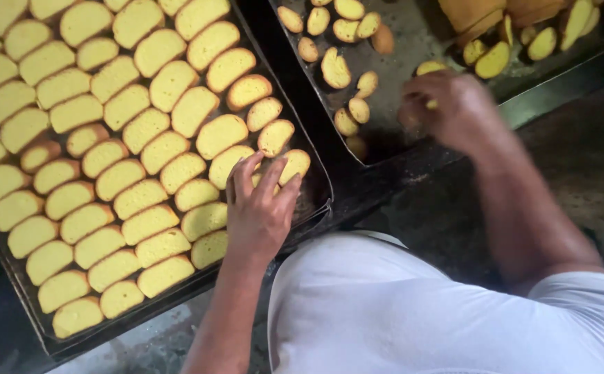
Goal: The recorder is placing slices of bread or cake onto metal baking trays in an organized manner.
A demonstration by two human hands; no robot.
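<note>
Rusk slices lie under left hand; right hand grips another.

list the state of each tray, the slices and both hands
left tray: nearly full, yellow slices laid flat in tight rows
right tray: mostly bare, loose slices scattered
left hand: fingers spread, resting on slices at the left tray's near corner
right hand: blurred, closed around a slice on the right tray
</note>
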